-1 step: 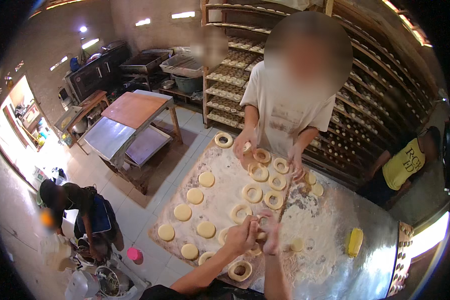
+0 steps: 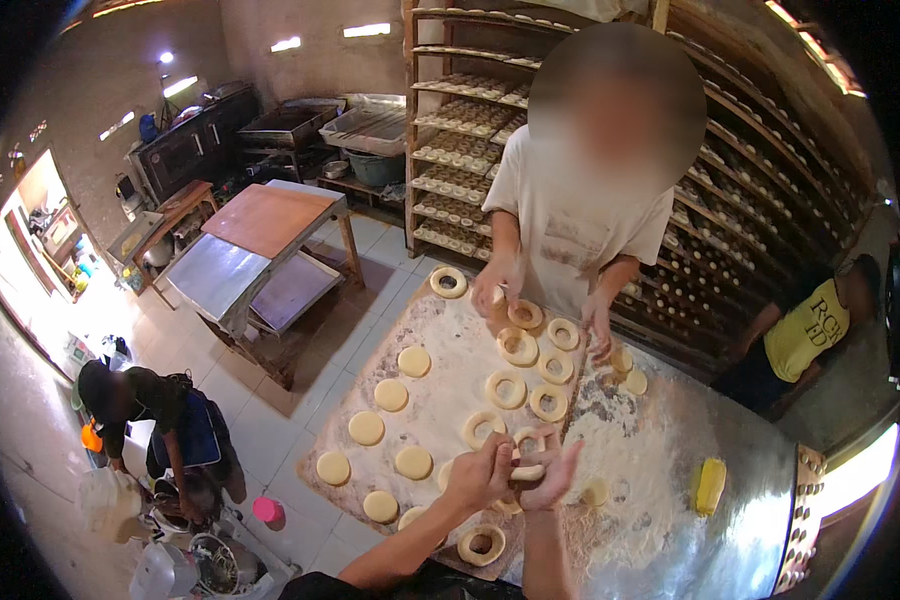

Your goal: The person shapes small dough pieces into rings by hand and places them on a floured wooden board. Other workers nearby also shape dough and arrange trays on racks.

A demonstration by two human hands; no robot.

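Observation:
Over the near part of a floured wooden board (image 2: 315, 440), my left hand (image 2: 478, 478) is closed, its fingers pressed against a pale dough ring (image 2: 527, 472). My right hand (image 2: 552, 482) is turned palm up beneath the ring, fingers curled and thumb raised, supporting it. How the left fingertips grip the dough is partly hidden. More dough rings lie around my hands, one dough ring (image 2: 481, 545) close to my right forearm. Left of them are several flat dough rounds (image 2: 413, 461) without holes. Across the board, a co-worker's hand (image 2: 495, 285) handles a small piece of dough.
A metal tabletop (image 2: 660, 545) with scattered flour adjoins the board, bearing a yellow block (image 2: 710, 487). Racks (image 2: 460, 155) of shaped dough stand behind the co-worker. At left, another person (image 2: 160, 420) bends over buckets; a low table (image 2: 270, 225) stands farther back.
My right hand, blurred before, has lowered and turned palm up with its fingers spread more to the right. The co-worker's hands have shifted slightly.

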